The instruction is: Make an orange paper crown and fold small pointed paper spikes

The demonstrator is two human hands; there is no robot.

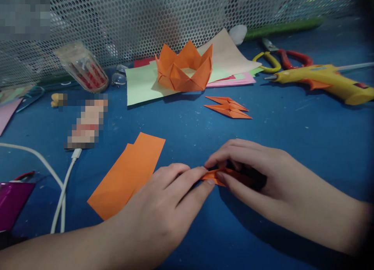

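Note:
Between my hands, low on the blue table, lies a small folded piece of orange paper (216, 178). My left hand (172, 200) pinches its left end with thumb and fingertips. The thumb and fingers of my right hand (260, 168) close on its middle and right part, hiding much of it. Flat orange paper strips (128, 172) lie left of my left hand, partly under it. Beyond my hands rest two slim folded orange pieces (229, 107), side by side. Farther back, a crown-shaped ring of folded orange paper (184, 73) stands on coloured sheets.
A yellow glue gun (324, 81) and scissors or pliers with yellow and red handles (295, 59) lie at the back right. Green paper (140, 87) lies under the ring. On the left are a jar (83, 69), a phone-like pixelated object (87, 124) and a white cable (70, 172).

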